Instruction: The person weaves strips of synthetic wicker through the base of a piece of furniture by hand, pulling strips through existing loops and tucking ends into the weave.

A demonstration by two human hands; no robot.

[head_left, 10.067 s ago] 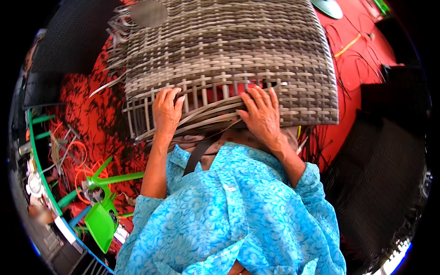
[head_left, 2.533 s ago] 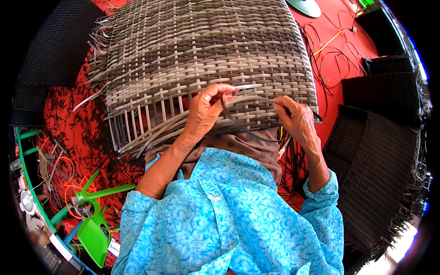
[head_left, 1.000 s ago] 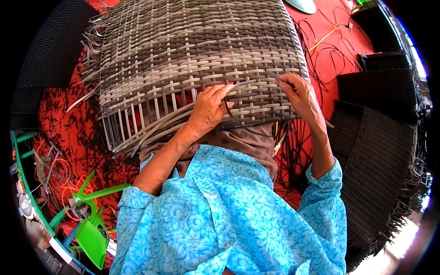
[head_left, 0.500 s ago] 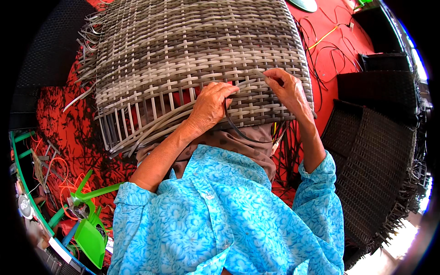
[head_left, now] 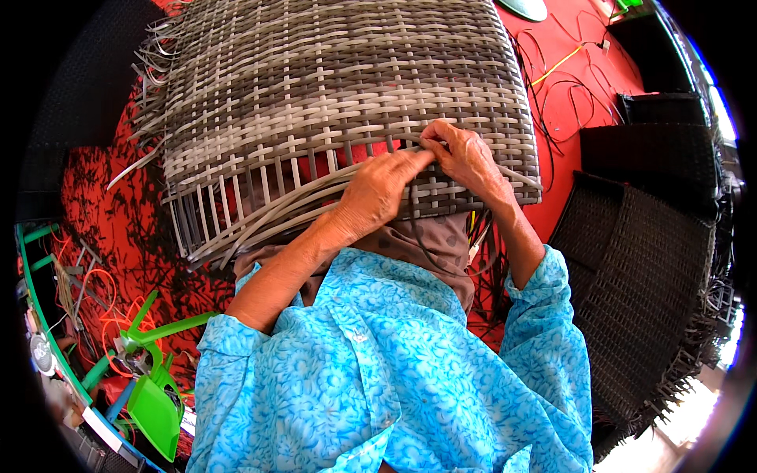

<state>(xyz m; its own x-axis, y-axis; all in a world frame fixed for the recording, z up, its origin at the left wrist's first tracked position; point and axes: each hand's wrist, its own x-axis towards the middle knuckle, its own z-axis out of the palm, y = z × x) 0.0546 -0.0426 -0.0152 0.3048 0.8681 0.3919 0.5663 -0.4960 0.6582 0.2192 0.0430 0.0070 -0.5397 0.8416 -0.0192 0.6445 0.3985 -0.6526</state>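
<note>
A woven panel point(head_left: 347, 71) of grey and brown flat strands lies over my lap. Along its near edge, bare upright strands and a bundle of loose strands point(head_left: 268, 217) show at the left, while the right part is woven. My left hand point(head_left: 382, 185) is closed with its fingertips pinching a grey weaving strand at the panel's near right part. Right beside it, my right hand point(head_left: 465, 162) pinches the same strand between thumb and forefinger. The fingertips of both hands almost touch. A dark strand point(head_left: 422, 244) hangs below my left hand.
Dark woven furniture pieces point(head_left: 639, 276) stand at the right, with another dark woven piece point(head_left: 91, 71) at the far left. Strand scraps litter the red floor point(head_left: 110, 189). A green plastic stool-like thing point(head_left: 154, 402) is at lower left. Loose cords point(head_left: 572, 87) lie at upper right.
My right hand has moved left and slightly down, and my left hand has moved right, so they have come together. A strand end now shows right of my right wrist.
</note>
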